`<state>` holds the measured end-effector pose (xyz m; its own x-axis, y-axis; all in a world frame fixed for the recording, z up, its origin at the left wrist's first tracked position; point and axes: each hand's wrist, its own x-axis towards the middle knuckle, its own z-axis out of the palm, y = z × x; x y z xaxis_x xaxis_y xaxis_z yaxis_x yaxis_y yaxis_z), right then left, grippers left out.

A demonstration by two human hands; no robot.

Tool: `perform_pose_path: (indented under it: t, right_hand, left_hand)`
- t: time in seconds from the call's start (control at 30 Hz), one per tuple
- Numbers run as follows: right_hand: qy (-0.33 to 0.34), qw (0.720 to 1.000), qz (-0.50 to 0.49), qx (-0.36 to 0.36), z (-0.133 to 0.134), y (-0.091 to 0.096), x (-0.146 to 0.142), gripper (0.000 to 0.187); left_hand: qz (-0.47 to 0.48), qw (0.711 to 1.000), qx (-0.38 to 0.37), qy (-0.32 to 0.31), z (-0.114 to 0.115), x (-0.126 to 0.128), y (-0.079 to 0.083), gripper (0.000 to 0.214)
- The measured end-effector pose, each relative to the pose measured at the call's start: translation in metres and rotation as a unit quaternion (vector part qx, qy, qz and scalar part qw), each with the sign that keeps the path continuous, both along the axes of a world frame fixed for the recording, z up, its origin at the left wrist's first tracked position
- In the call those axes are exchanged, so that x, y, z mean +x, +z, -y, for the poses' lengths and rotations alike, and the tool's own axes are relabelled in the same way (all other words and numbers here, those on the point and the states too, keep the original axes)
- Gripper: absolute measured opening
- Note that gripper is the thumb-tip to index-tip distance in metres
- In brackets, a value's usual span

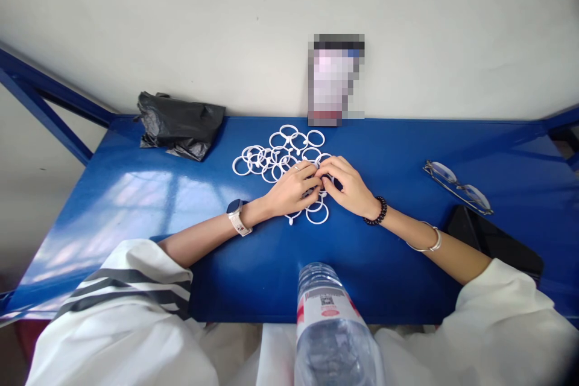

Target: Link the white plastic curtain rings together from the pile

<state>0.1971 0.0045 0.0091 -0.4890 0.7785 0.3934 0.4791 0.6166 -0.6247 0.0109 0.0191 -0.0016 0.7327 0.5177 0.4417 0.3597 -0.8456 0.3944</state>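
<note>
Several thin white plastic rings [316, 213], some with a small tab, lie in a loose heap on the blue table [253, 265]. My left hand [296, 188] is over the right part of the heap, fingers bent and closed. My right hand [346, 187] meets it from the right, thumb and fingers pinched. Between the fingertips of both hands is part of a white ring, mostly hidden by the fingers. Other rings lie under and around both hands, with most of the heap spread to the left and behind.
A crumpled black plastic bag [181, 126] lies at the back left. A blurred upright phone-like object [332, 84] leans on the wall. Eyeglasses [459, 187] and a dark flat device [493, 244] are at the right. A clear bottle [332, 313] stands close in front of me.
</note>
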Motion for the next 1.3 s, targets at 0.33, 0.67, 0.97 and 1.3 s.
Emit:
perform_pose_path:
  t: [0.33, 0.67, 0.97, 1.3]
  right_hand:
    - [0.003, 1.0, -0.001, 0.001, -0.0002, -0.0007, 0.0002, 0.016]
    - [-0.002, 1.0, -0.001, 0.001, 0.0002, -0.0001, -0.0003, 0.016]
    - [0.0, 1.0, 0.0, 0.004, 0.0002, -0.0004, -0.0001, 0.016]
    - [-0.003, 1.0, -0.001, 0.003, -0.0003, -0.0012, -0.0003, 0.016]
  left_hand:
    - [0.003, 1.0, 0.0, -0.004, -0.0001, 0.0, 0.0008, 0.024]
    - [-0.003, 1.0, -0.013, 0.0, 0.0002, 0.0001, 0.0014, 0.025]
    - [0.002, 1.0, 0.0, -0.002, 0.0, 0.0003, 0.001, 0.024]
    - [-0.016, 1.0, -0.005, 0.003, 0.0002, 0.0003, 0.0017, 0.024]
